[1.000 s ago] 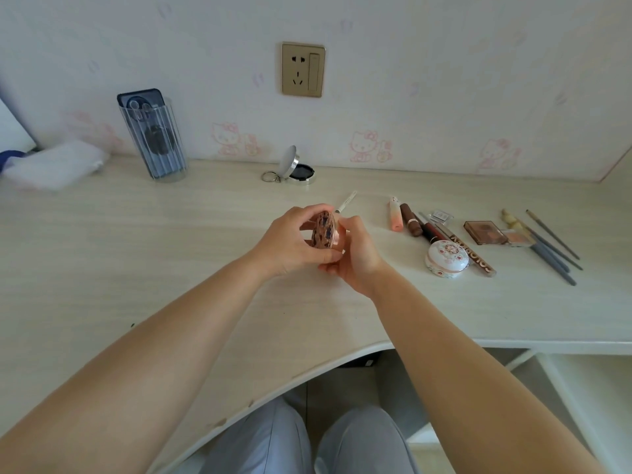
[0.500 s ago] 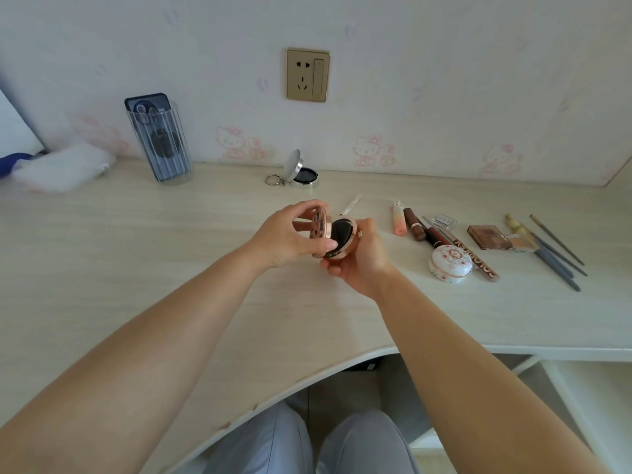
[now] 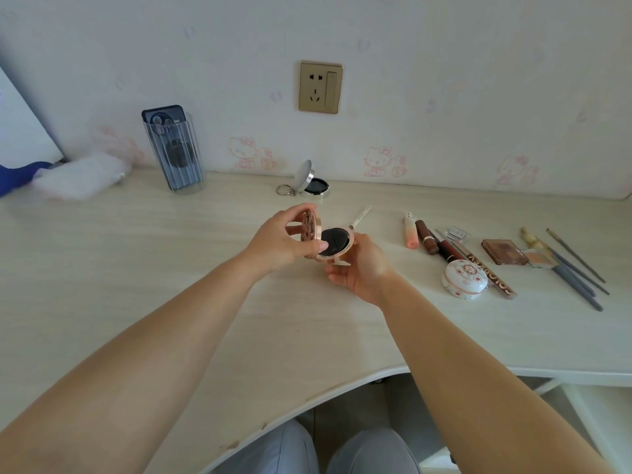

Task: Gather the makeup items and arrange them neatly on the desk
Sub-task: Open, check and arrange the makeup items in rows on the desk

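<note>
A round rose-gold compact (image 3: 333, 241) is held above the desk (image 3: 136, 268), open, with a black puff showing inside. My left hand (image 3: 284, 239) grips its patterned lid, which stands upright. My right hand (image 3: 362, 268) cups the base from below. To the right lie a row of makeup items: a peach tube (image 3: 411, 230), a brown lipstick (image 3: 426, 237), a white floral compact (image 3: 464, 279), a long patterned tube (image 3: 492, 277), a brown eyeshadow palette (image 3: 504, 252) and several brushes (image 3: 574, 268). A thin white pencil (image 3: 360, 217) lies just behind my hands.
A small silver round case (image 3: 313, 183) with a key ring stands open near the wall. A clear ribbed holder (image 3: 176, 153) with a phone is at the back left, beside a white cloth (image 3: 78, 177). The desk's curved front edge runs above my knees.
The compact was closed between both hands a second ago. My left hand has swung its lid up, so the black puff now shows fully.
</note>
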